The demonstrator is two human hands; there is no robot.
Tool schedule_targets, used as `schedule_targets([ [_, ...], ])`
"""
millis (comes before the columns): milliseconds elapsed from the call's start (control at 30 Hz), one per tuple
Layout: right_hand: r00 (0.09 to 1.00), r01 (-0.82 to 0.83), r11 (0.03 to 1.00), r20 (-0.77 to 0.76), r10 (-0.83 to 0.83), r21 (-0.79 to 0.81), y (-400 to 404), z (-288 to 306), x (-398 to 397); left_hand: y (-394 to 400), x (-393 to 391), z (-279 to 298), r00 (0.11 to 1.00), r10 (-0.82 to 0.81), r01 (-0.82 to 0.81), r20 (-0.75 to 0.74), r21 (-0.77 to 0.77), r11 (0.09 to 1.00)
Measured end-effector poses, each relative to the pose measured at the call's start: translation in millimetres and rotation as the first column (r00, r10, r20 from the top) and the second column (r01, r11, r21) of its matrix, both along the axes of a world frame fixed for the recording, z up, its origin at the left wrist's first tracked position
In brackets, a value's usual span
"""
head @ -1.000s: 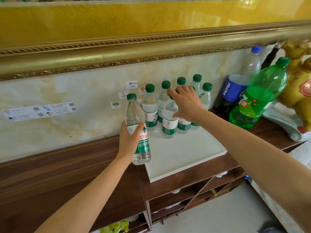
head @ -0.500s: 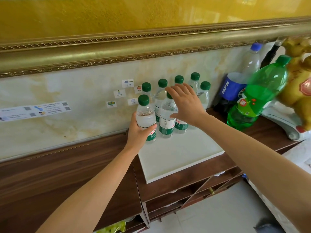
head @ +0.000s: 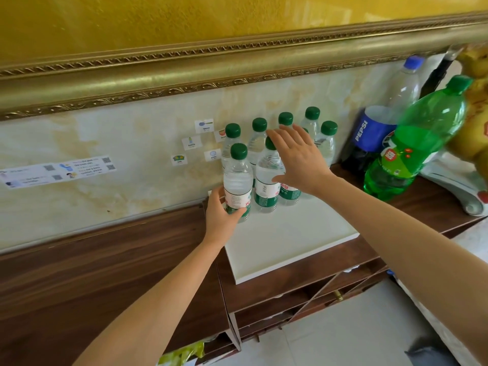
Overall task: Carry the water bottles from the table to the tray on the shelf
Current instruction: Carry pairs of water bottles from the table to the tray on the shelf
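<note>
A white tray [head: 285,249] lies on the dark wooden shelf [head: 105,260]. Several clear water bottles with green caps stand in a cluster at its back. My left hand [head: 220,211] is wrapped around the lower part of the front-left bottle [head: 237,178], which stands upright at the tray's back left corner. My right hand [head: 299,159] hovers with spread fingers over the neighbouring bottle [head: 265,186] and hides part of the bottles behind it. Three caps of the back row [head: 259,124] show above my fingers.
To the right of the tray stand a large blue-capped Pepsi bottle [head: 375,133] and a big green soda bottle [head: 412,143], leaning. A golden figurine [head: 472,114] on a white base is at the far right. Small paper labels [head: 191,143] stick to the marble wall.
My left hand carried its bottle rightward and back onto the tray and set it beside the cluster. My right hand let go of its bottle's cap and opened its fingers.
</note>
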State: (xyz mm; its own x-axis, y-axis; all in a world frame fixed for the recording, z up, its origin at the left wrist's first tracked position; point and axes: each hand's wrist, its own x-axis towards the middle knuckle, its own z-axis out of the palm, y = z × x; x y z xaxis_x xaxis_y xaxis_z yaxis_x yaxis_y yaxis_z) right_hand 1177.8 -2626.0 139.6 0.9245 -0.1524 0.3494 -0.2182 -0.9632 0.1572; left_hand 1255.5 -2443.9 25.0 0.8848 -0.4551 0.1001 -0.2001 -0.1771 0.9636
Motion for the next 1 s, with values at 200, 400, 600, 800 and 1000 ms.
schedule_targets([
  [200,1.0,-0.004,1.0,0.009,0.004,0.019,0.8,-0.2,-2.4,-11.0,2.2,-1.0,1.0,-0.013,0.013,-0.003,0.048,0.999],
  [400,1.0,0.005,1.0,-0.005,-0.005,0.022,2.8,0.6,-2.7,-12.7,4.6,-2.3,1.0,-0.02,0.021,-0.022,0.042,0.999],
  [600,0.999,0.026,1.0,-0.021,-0.026,0.008,6.3,2.2,-4.4,-11.3,6.8,-3.1,0.999,-0.039,0.039,0.008,0.075,0.996],
  [800,0.998,0.06,0.998,-0.035,-0.06,0.007,12.9,2.9,-8.8,-8.0,9.6,0.3,0.996,-0.084,0.081,0.019,0.12,0.989],
  [1000,0.998,0.054,0.989,0.03,-0.059,0.137,18.6,9.8,-20.6,0.2,15.2,13.8,0.98,-0.194,0.181,0.043,0.215,0.96],
])
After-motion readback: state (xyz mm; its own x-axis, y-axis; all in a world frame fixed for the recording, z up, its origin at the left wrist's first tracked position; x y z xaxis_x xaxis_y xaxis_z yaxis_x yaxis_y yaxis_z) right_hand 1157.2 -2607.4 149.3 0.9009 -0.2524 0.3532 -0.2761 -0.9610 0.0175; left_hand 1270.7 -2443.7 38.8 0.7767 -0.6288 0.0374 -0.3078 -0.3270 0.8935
